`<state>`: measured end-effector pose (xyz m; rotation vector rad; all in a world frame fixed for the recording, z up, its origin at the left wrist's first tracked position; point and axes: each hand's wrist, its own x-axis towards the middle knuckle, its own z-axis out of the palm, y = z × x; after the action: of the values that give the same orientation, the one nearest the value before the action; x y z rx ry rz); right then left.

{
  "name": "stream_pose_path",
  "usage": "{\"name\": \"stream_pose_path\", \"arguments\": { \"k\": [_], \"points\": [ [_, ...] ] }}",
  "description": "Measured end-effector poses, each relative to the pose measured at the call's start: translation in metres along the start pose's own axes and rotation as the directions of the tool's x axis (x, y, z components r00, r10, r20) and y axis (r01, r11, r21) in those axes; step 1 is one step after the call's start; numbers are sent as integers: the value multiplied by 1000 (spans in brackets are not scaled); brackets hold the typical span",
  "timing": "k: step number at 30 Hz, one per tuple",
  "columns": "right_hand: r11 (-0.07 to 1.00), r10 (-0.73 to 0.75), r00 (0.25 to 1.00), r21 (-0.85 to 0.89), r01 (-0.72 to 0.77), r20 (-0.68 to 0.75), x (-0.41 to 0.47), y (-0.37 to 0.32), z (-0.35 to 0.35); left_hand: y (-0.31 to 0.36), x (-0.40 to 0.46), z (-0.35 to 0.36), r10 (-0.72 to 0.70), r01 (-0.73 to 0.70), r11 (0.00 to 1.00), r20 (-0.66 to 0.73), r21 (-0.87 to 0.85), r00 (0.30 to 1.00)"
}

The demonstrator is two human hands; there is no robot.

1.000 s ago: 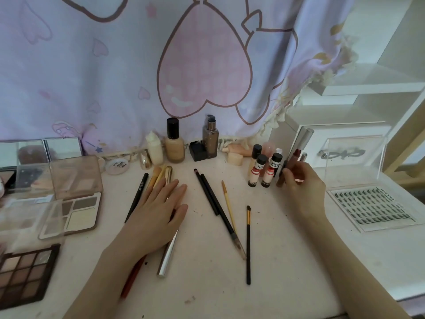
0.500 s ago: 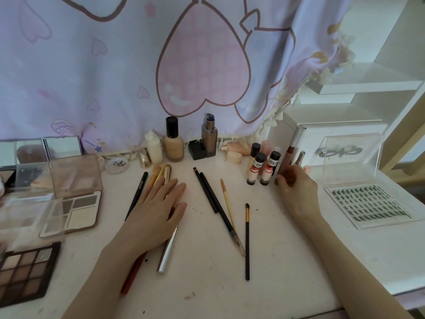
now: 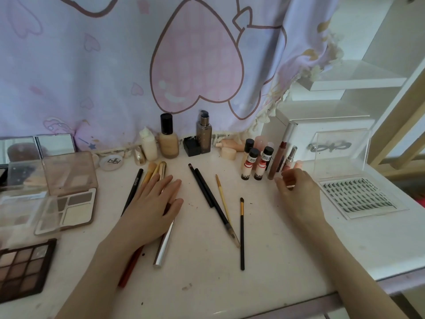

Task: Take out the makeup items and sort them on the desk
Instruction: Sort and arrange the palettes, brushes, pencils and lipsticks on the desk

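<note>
On the desk (image 3: 207,284), lash tray (image 3: 358,199) full of lashes — left hand (image 3: 151,210) flat, right hand (image 3: 296,192) loose-fingered, both grips empty

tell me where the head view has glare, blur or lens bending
Head view: daylight washes out the white shelf at upper right; the clear acrylic lid shows glare, its logo hazy; wide-angle bending bows the desk edge and stretches both forearms; the mirror at far left reflects a soft blur; centre brushes stay sharp, and the left hand casts only faint shadow.
</note>
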<state>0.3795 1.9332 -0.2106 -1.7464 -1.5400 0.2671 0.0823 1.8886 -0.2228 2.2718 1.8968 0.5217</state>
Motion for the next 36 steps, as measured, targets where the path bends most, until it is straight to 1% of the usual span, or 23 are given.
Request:
{"name": "stream_pose_path", "arguments": {
  "k": [2,4,5,6,8,11,14,16,17,19,22,26,27,28,31,33,36],
  "points": [
    [998,-50,999,-36,49,-15,-7,-8,-6,1,-1,-1,1,-2,1000,-12,-25,1000],
    [993,-113,994,-18,113,-9,-15,-23,-9,3,-3,-4,8,-12,996,-45,-83,999],
    [989,-148,989,7,148,10,-18,-34,-8,4,-3,-7,10,-20,993,-83,-120,997],
    [983,-182,982,39,181,43,-23,-45,-6,5,-3,-10,4,-25,988,-135,-155,991],
    [968,-246,956,92,234,158,-31,-68,3,4,-3,-15,-34,-14,980,-235,-198,971],
    [938,-345,869,108,329,354,-39,-98,30,-5,-3,-22,-103,32,977,-332,-212,938],
    [872,-476,748,136,471,462,-40,-124,58,-11,-6,-26,-162,86,971,-346,-224,924],
    [799,-535,653,70,597,535,-37,-135,72,-12,-6,-25,-168,93,970,-340,-225,926],
    [758,-548,620,20,652,562,-34,-137,77,-12,-6,-24,-169,95,969,-334,-226,927],
    [693,-566,576,-39,720,590,-29,-137,83,-12,-5,-21,-182,107,966,-322,-235,929],
    [623,-598,516,-51,781,614,-20,-135,86,-11,-2,-17,-195,120,961,-304,-249,933],
    [529,-641,445,-60,846,626,-8,-132,85,-9,-1,-17,-174,102,966,-306,-239,936],
    [519,-648,437,-59,853,624,-6,-130,84,-9,-1,-18,-161,89,969,-312,-231,936],
    [531,-645,442,-50,846,624,-4,-128,84,-9,-2,-18,-150,77,970,-318,-229,936],
    [659,-592,499,23,752,633,-2,-123,79,-4,-4,-21,-154,59,961,-349,-269,924],
    [749,-567,540,116,653,622,-1,-120,72,-1,-3,-22,-135,24,956,-366,-293,921],
    [854,-517,621,302,424,590,0,-116,56,5,-4,-24,-73,-50,933,-324,-355,943]
  ]
}}
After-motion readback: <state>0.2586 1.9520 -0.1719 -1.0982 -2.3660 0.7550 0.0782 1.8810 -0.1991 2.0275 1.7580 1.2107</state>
